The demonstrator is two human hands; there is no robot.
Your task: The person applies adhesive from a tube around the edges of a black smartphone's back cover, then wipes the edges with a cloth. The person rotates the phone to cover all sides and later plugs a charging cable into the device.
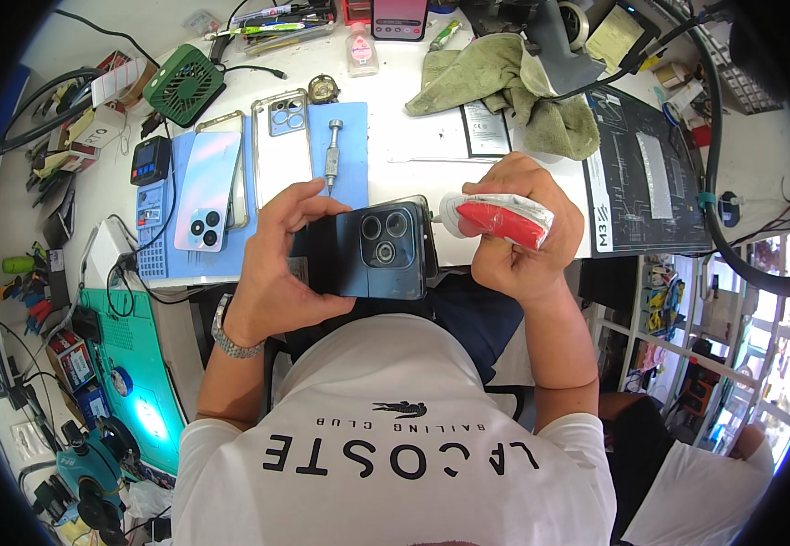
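Note:
My left hand (267, 255) grips a dark blue smartphone (336, 259) by its long edges, fingers and thumb wrapped round it. Its back faces up, with a big square camera block near the right end. At that end, the back cover and the part beneath it look slightly offset. A red and white squeeze tube (508, 221) is closed in my right hand (527, 268). The tube's pale nozzle points left at the phone's right end; whether it touches cannot be made out. Above the phone, a small precision screwdriver (332, 156) lies on the blue mat (351, 187).
Left on the bench are a pale phone (208, 187), a clear phone case (282, 136) and a green fan (185, 85). A green cloth (486, 82) lies at the back right, beside a black mat (654, 182). Another person's leg (627, 455) shows at lower right.

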